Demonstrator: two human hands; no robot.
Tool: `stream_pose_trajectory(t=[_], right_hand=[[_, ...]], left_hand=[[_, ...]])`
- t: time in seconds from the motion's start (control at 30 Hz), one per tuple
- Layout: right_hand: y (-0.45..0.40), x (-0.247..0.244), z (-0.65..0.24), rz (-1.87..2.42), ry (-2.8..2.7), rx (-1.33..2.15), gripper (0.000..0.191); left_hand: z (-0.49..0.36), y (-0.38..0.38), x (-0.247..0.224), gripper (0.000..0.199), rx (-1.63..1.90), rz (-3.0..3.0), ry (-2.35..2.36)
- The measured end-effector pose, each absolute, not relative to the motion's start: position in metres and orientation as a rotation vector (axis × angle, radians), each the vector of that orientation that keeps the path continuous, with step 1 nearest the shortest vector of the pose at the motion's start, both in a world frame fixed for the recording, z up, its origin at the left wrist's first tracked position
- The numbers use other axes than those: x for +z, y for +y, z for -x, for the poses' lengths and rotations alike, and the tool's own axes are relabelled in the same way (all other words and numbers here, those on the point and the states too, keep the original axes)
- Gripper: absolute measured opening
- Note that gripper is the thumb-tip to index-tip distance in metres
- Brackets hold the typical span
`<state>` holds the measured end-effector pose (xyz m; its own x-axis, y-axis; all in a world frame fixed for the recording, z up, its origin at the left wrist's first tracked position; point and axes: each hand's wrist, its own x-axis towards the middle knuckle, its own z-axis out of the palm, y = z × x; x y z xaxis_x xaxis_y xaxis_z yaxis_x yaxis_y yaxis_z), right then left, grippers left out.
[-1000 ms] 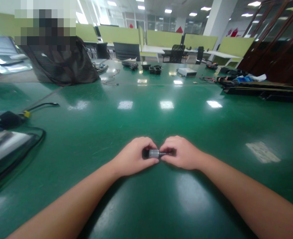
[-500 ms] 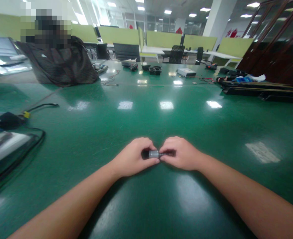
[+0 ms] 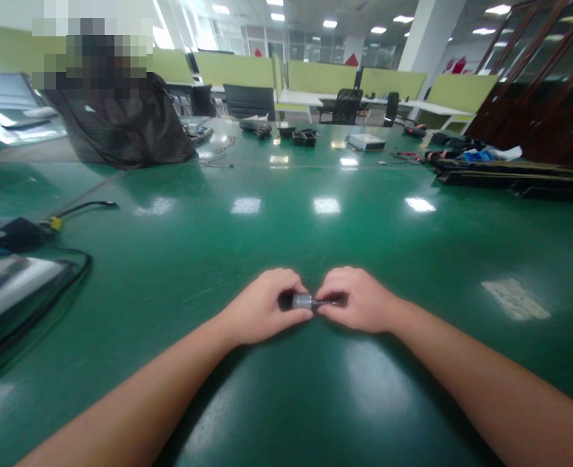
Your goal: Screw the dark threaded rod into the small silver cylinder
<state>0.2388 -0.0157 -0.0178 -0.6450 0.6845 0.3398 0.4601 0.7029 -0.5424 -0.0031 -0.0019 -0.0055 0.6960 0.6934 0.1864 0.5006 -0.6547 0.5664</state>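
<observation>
The small, smooth grey cylinder (image 3: 303, 301) had a thin dark shaft (image 3: 321, 302) at one end. Its long axis ran left to right, shaft rightward. The left hand (image 3: 263, 308) gripped the cylinder and the right hand (image 3: 359, 300) pinched the shaft, at the glossy green counter (image 3: 286, 237); whether touching it, I couldn't tell.

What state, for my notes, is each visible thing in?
Left hand, curled around the grey cylinder.
Right hand, pinching the dark shaft.
Grey cylinder, lying sideways.
Dark shaft, sideways, partly hidden.
Black cord, curved.
White box, resting flat.
Table, glossy, reflecting.
Ceiling lights, lit.
</observation>
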Motion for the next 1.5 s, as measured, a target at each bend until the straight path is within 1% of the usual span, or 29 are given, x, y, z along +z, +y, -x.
stream_pose_trajectory(t=[0.43,0.87,1.27,1.5], right_hand=[[-0.016,-0.017,-0.241,0.833,-2.362,0.557,0.007],[-0.016,-0.013,-0.247,0.972,-2.374,0.594,0.006],[-0.011,-0.011,-0.257,1.027,-2.385,0.721,0.004],[-0.009,-0.008,-0.265,1.115,-2.344,0.872,0.006]], left_hand=[[0.004,-0.002,-0.007,0.021,0.576,-2.414,0.893],[0.003,-0.002,-0.007,0.020,0.570,-2.420,0.886],[0.004,-0.001,-0.008,0.020,0.565,-2.421,0.891],[0.003,-0.002,-0.008,0.021,0.571,-2.418,0.895]])
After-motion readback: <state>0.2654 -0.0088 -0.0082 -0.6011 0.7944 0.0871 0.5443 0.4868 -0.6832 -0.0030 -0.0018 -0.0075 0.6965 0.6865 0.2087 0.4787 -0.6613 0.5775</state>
